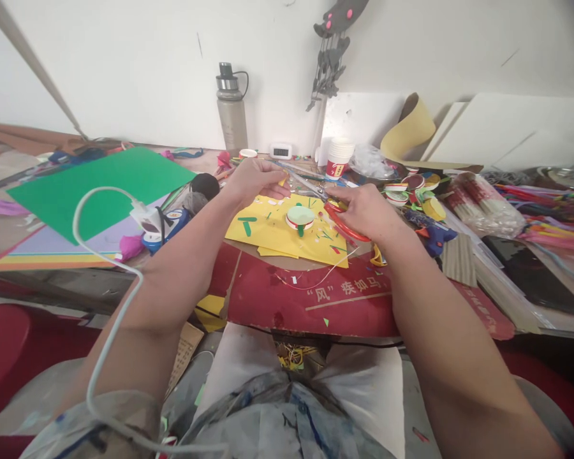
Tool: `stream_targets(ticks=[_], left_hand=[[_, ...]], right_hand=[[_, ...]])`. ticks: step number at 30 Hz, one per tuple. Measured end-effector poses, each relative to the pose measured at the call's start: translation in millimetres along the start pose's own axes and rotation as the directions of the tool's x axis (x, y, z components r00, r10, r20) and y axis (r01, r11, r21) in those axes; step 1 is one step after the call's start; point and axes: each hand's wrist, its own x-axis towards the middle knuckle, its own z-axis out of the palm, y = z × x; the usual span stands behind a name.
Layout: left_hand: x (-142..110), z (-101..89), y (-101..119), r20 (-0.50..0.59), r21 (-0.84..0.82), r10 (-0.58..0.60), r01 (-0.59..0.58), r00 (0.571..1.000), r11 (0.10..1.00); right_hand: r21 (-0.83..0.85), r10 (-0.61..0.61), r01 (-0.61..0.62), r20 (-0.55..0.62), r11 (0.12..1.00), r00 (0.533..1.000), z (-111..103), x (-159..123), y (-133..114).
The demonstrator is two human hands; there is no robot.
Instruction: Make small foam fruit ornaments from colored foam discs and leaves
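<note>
We see the left hand (258,181) pinching a yellow scrap (284,179) — the right hand's fingers curled round red-handled scissors (333,215).

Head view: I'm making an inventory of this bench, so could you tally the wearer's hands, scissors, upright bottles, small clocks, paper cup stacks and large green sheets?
Hands: 2, the left hand and the right hand
Scissors: 1
Bottle: 1
Clock: 1
Cup stack: 1
Green sheet: 1
Total: 7
</note>
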Motion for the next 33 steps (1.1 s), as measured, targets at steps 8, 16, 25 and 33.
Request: stream_targets(ticks=[8,16,25,33], left_hand=[[0,-1.8,-3,-0.028,-0.076,-0.070,0.068,0.997,0.995],[0,9.0,-10,0.000,-0.141,0.016,-0.016,1.000,0.990],[-16,36.7,-13,-0.002,-0.305,-0.021,0.019,1.000,0.952],[-27,59.9,-21,0.039,-0.235,0.003,0.006,0.999,0.972]], right_hand=[[-0.147,0.132,-0.126,0.027,0.981,0.991,2,2,3],[-0.400,0.253,-0.197,0.091,0.895,0.963,25,3,40],[0.085,0.230,-0.220,-0.123,0.972,0.965,17,5,16],[0.737,0.220,-0.077,-0.099,0.672,0.971,41,8,-32]])
